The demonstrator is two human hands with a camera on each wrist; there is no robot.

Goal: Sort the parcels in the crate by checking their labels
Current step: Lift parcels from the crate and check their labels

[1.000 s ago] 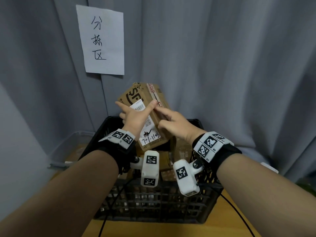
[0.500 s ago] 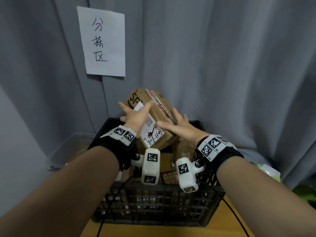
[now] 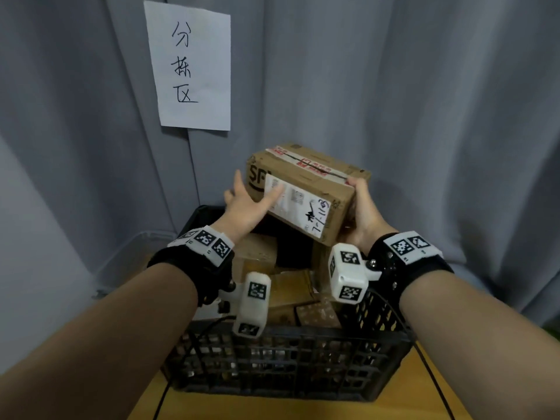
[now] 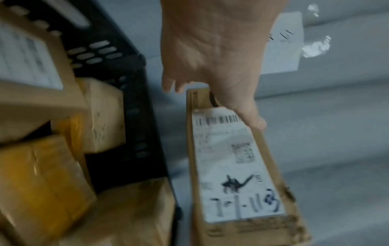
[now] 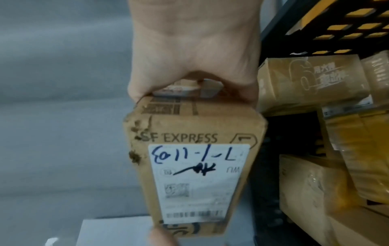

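A brown SF Express cardboard parcel (image 3: 306,183) is held lengthwise above the black plastic crate (image 3: 288,359). Its white label (image 3: 298,207), handwritten "7-1-1103", faces me. My right hand (image 3: 362,213) grips the parcel's right end, thumb on top and fingers underneath, as the right wrist view shows around the parcel (image 5: 193,129). My left hand (image 3: 251,204) is at the left end with straight fingers, and its thumb lies across the label's edge. In the left wrist view the left hand (image 4: 214,55) touches the far end of the parcel (image 4: 238,166).
Several more brown and yellow-taped parcels (image 3: 291,286) fill the crate, also seen as parcels (image 4: 42,174) and parcels (image 5: 311,79). A paper sign (image 3: 191,65) hangs on the grey curtain behind. A clear plastic bin (image 3: 133,253) sits at the left. The crate stands on a wooden table (image 3: 403,410).
The parcel has turned from a steep tilt to lying lengthwise and shifted right. My right hand moved from its front face to grip the right end. My left hand loosened at the left end.
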